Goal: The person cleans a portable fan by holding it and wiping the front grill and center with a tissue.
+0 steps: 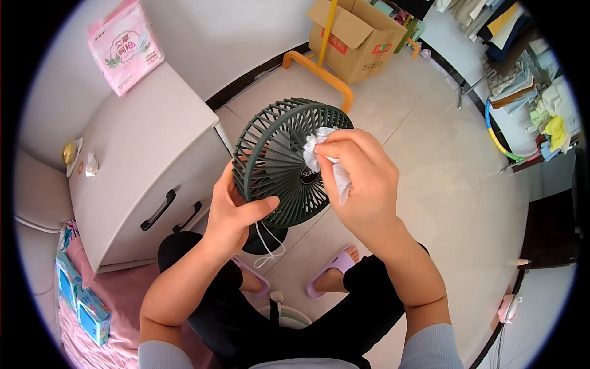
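A dark green desk fan (279,163) with a round slatted grille is held up in front of me, tilted. My left hand (236,212) grips its rim at the lower left, the thumb lying on the front grille. A crumpled white tissue (312,149) is pinched in my right hand (362,175) and touches the upper right of the grille. Part of the tissue hangs out below my fingers. The fan's dark base (265,240) shows underneath, beside a loop of white cord (269,249).
On the left stands a pale cabinet (147,135) bearing a pink packet (126,46) and a small crumpled tissue (91,165). A cardboard box (356,40) and a yellow metal stand (319,67) are at the back. Clothes (553,129) hang at the right.
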{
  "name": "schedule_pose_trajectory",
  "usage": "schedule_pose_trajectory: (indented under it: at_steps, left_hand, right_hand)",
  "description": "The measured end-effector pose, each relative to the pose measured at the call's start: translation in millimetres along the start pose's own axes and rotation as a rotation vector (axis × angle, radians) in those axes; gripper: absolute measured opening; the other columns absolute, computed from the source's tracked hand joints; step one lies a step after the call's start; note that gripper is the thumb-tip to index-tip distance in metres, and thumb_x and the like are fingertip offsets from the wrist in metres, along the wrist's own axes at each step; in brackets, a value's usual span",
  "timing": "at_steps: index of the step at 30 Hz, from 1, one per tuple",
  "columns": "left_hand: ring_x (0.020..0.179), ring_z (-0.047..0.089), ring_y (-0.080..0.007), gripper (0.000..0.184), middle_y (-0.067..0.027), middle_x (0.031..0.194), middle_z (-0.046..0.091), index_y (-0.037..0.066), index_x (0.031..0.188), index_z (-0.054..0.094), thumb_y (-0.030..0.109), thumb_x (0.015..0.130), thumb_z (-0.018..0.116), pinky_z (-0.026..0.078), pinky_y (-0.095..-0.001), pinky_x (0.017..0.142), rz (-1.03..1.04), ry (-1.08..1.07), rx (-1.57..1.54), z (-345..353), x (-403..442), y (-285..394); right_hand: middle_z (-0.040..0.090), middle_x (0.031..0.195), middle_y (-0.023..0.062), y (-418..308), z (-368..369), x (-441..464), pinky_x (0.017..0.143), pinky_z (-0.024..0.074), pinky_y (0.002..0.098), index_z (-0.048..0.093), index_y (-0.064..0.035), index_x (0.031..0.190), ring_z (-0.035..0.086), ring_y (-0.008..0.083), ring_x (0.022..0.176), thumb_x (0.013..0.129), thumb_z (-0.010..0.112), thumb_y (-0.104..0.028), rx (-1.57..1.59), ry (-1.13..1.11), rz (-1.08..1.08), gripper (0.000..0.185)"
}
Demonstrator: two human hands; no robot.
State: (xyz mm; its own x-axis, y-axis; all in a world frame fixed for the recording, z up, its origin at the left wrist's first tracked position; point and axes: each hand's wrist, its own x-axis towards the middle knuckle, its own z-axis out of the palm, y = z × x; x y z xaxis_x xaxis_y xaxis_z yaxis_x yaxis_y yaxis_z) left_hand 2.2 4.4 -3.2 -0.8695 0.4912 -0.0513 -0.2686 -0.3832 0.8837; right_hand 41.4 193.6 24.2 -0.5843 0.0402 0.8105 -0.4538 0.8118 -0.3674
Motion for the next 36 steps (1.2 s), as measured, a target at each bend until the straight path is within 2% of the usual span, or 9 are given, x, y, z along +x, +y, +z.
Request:
schedule_pose_trajectory:
  at_steps: [9, 12, 13, 16, 17, 20, 23, 25, 36]
  left_hand:
    - [0.112, 0.057, -0.0198, 0.067, -0.0116, 0.121, 0.059, -0.004, 0.132, 0.044, 0.001, 0.069, 0.068, 0.041, -0.0329, 0.101, -0.233, -0.209, -0.043, 1, 2, 2]
    - [0.111, 0.057, -0.0203, 0.061, -0.0118, 0.118, 0.060, -0.004, 0.129, 0.045, 0.004, 0.072, 0.066, 0.042, -0.0332, 0.100, -0.252, -0.171, -0.109, -2, 3, 6]
    - [0.111, 0.058, -0.0203, 0.059, -0.0118, 0.118, 0.060, -0.004, 0.128, 0.046, 0.006, 0.073, 0.065, 0.043, -0.0332, 0.100, -0.253, -0.142, -0.142, -3, 4, 8]
    - [0.108, 0.059, -0.0198, 0.055, -0.0113, 0.118, 0.060, -0.004, 0.126, 0.048, 0.009, 0.075, 0.064, 0.044, -0.0330, 0.098, -0.197, -0.117, -0.190, -9, 7, 5]
    - [0.108, 0.059, -0.0196, 0.055, -0.0112, 0.118, 0.060, -0.004, 0.126, 0.048, 0.009, 0.075, 0.064, 0.044, -0.0328, 0.098, -0.177, -0.106, -0.213, -9, 7, 5]
    - [0.108, 0.059, -0.0193, 0.055, -0.0109, 0.118, 0.061, -0.003, 0.126, 0.048, 0.007, 0.074, 0.063, 0.044, -0.0324, 0.097, -0.166, -0.127, -0.216, -6, 5, 8]
    - [0.109, 0.058, -0.0198, 0.057, -0.0111, 0.118, 0.060, -0.003, 0.128, 0.047, 0.005, 0.074, 0.062, 0.043, -0.0323, 0.098, -0.150, -0.163, -0.190, -7, 4, 8]
    - [0.110, 0.058, -0.0202, 0.058, -0.0112, 0.119, 0.060, -0.003, 0.129, 0.046, 0.004, 0.074, 0.061, 0.043, -0.0325, 0.099, -0.150, -0.184, -0.180, -7, 3, 8]
    - [0.112, 0.057, -0.0201, 0.059, -0.0110, 0.121, 0.059, -0.003, 0.130, 0.045, 0.003, 0.073, 0.061, 0.042, -0.0329, 0.100, -0.107, -0.114, -0.172, -6, 3, 9]
  right_hand:
    - [0.062, 0.083, 0.0086, 10, -23, 17, 0.064, 0.0480, 0.0313, 0.063, -0.0033, 0.086, 0.060, 0.0247, 0.074, 0.073, 0.070, 0.006, -0.038, 0.082, 0.041, 0.017]
    - [0.064, 0.087, 0.0056, 13, -33, 18, 0.071, 0.0476, 0.0267, 0.066, -0.0032, 0.090, 0.061, 0.0153, 0.081, 0.081, 0.068, 0.003, 0.231, 0.169, 0.362, 0.011]
    - [0.064, 0.087, 0.0056, 13, -36, 17, 0.071, 0.0476, 0.0267, 0.066, -0.0032, 0.090, 0.061, 0.0153, 0.081, 0.081, 0.068, 0.003, 0.232, 0.168, 0.362, 0.011]
    - [0.064, 0.092, 0.0062, 11, -39, 16, 0.076, 0.0475, 0.0269, 0.068, -0.0032, 0.091, 0.061, 0.0158, 0.084, 0.081, 0.067, 0.004, 0.551, -0.146, 0.324, 0.012]
    - [0.064, 0.092, 0.0074, 10, -39, 19, 0.076, 0.0478, 0.0281, 0.068, -0.0044, 0.089, 0.062, 0.0195, 0.085, 0.079, 0.068, 0.004, 0.480, -0.272, 0.236, 0.013]
    - [0.064, 0.093, 0.0103, 6, -35, 18, 0.074, 0.0476, 0.0289, 0.068, -0.0010, 0.087, 0.060, 0.0190, 0.085, 0.079, 0.066, 0.006, 0.444, -0.294, 0.222, 0.010]
    - [0.062, 0.092, 0.0087, 14, -33, 21, 0.072, 0.0477, 0.0289, 0.069, -0.0021, 0.087, 0.059, 0.0179, 0.083, 0.079, 0.067, 0.006, 0.112, -0.195, 0.058, 0.011]
    - [0.060, 0.089, 0.0061, 21, -30, 20, 0.064, 0.0458, 0.0314, 0.068, -0.0052, 0.087, 0.055, 0.0217, 0.078, 0.068, 0.072, 0.010, 0.026, 0.019, 0.053, 0.024]
    - [0.063, 0.099, 0.0081, 15, -14, 12, 0.068, 0.0498, 0.0332, 0.069, -0.0010, 0.096, 0.059, 0.0264, 0.084, 0.069, 0.074, 0.004, -0.199, 0.029, -0.128, 0.028]
